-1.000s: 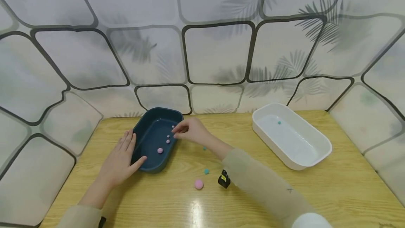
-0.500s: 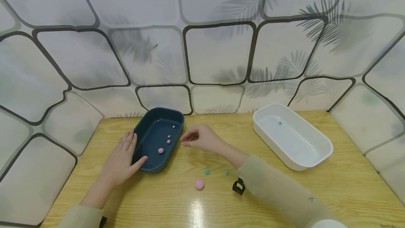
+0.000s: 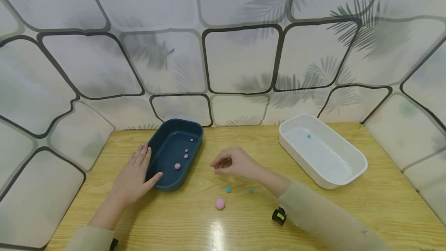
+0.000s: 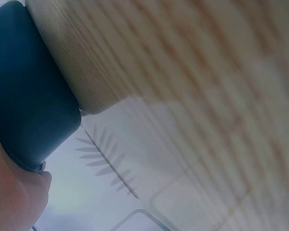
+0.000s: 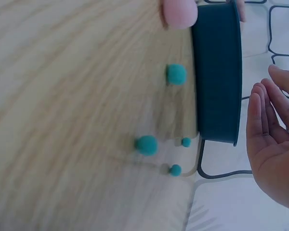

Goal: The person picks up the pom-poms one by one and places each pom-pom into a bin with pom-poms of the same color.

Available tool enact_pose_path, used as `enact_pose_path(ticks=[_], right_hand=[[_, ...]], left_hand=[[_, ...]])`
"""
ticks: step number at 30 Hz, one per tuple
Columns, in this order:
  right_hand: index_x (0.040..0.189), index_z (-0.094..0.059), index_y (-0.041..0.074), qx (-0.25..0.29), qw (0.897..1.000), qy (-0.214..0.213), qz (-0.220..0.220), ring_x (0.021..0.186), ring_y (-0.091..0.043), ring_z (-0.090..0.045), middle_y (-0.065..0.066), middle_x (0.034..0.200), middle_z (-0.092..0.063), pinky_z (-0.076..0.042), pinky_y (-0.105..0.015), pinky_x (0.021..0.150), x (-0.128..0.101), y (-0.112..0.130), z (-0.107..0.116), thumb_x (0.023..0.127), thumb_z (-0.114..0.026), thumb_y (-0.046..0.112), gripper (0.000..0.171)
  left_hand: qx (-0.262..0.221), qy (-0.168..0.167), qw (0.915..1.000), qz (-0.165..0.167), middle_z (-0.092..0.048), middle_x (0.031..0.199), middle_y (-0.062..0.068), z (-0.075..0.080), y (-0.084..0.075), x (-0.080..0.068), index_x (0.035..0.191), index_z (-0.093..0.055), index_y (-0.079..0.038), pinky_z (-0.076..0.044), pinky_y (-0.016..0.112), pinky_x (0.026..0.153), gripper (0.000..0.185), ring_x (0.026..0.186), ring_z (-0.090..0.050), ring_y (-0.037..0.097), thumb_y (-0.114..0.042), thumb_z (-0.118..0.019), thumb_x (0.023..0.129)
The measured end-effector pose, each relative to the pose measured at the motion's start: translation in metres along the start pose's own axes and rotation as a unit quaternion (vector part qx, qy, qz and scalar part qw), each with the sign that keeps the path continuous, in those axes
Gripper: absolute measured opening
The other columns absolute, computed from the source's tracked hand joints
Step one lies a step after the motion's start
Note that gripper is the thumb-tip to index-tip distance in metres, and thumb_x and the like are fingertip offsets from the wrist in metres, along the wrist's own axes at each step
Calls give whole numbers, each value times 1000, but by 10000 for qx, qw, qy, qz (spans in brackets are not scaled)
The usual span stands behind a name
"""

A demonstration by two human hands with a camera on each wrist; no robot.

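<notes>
My left hand [image 3: 129, 181] rests with extended fingers along the near left rim of a dark blue rectangular tub [image 3: 166, 154], thumb reaching over its front corner. Several small pink balls, the largest a pink ball [image 3: 177, 166] near the front, lie inside. To the tub's right, my right hand [image 3: 238, 162] hovers over the table with fingers loosely bent. The right wrist view shows a gap between thumb and fingers [image 5: 256, 113], with nothing held. Below that hand sit a teal ball [image 3: 228, 189], a smaller teal ball [image 3: 251, 191] and a bigger pink ball [image 3: 220, 203].
A white rectangular tub [image 3: 327, 167] stands at the right, holding a small teal ball [image 3: 309, 136]. Tiny teal balls [image 5: 175, 170] seen in the right wrist view are hidden under the hand from above. A patterned wall [image 3: 240, 61] borders the wooden table [image 3: 167, 224].
My right hand has drawn back from over the blue tub, moving right and toward me above the table. A pink ball stays in the tub where its fingertips were. My left hand keeps its place.
</notes>
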State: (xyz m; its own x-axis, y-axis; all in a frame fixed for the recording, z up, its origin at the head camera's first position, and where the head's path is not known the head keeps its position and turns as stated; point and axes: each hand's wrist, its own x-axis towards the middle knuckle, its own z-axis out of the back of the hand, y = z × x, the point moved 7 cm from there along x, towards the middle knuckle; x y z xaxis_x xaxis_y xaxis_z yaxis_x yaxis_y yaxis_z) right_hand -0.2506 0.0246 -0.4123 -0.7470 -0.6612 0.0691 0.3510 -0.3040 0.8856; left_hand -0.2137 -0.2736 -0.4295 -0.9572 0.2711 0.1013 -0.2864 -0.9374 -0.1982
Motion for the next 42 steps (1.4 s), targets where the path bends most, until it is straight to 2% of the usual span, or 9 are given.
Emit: enact_pose_path(ticks=[8, 15, 26, 32, 42], right_hand=[[109, -79, -6, -22, 9999, 88, 116, 83, 4, -66, -16, 100, -77, -63, -19, 80, -15, -8, -9, 91, -82, 1, 20], [107, -80, -4, -39, 9992, 328, 202, 83, 7, -65, -16, 98, -76, -62, -19, 80, -26, -17, -22, 89, -84, 3, 20], [106, -81, -2, -78, 9985, 476, 257, 84, 2, -68, -12, 98, -78, -63, -20, 79, -37, -25, -33, 88, -84, 1, 19], [106, -82, 4, -379, 9976, 486, 329, 84, 3, -67, -7, 97, -77, -62, -19, 78, -41, -28, -36, 87, -88, 8, 20], [104, -83, 6, -880, 9921, 714, 534, 83, 5, -65, -3, 94, -77, -61, -15, 76, -45, -23, -44, 88, -89, 16, 20]], left_hand=[[1, 28, 10000, 7, -15, 174, 33, -2, 0, -1, 164, -21, 13, -20, 61, 133, 96, 162, -17, 50, -51, -62, 104], [14, 5, 10000, 5, -15, 174, 33, -1, 0, -2, 163, -21, 13, -18, 60, 134, 96, 162, -17, 50, -51, -62, 104], [19, -25, 10000, -5, -16, 173, 34, 0, -1, -2, 163, -23, 14, -21, 62, 133, 95, 162, -18, 51, -50, -62, 104], [8, -1, 10000, 21, -16, 173, 34, 1, -1, -1, 163, -23, 13, -23, 64, 131, 95, 162, -18, 51, -49, -63, 104], [36, 16, 10000, 28, -16, 174, 33, 0, 0, 0, 163, -22, 13, -22, 63, 132, 95, 162, -17, 51, -50, -62, 104]])
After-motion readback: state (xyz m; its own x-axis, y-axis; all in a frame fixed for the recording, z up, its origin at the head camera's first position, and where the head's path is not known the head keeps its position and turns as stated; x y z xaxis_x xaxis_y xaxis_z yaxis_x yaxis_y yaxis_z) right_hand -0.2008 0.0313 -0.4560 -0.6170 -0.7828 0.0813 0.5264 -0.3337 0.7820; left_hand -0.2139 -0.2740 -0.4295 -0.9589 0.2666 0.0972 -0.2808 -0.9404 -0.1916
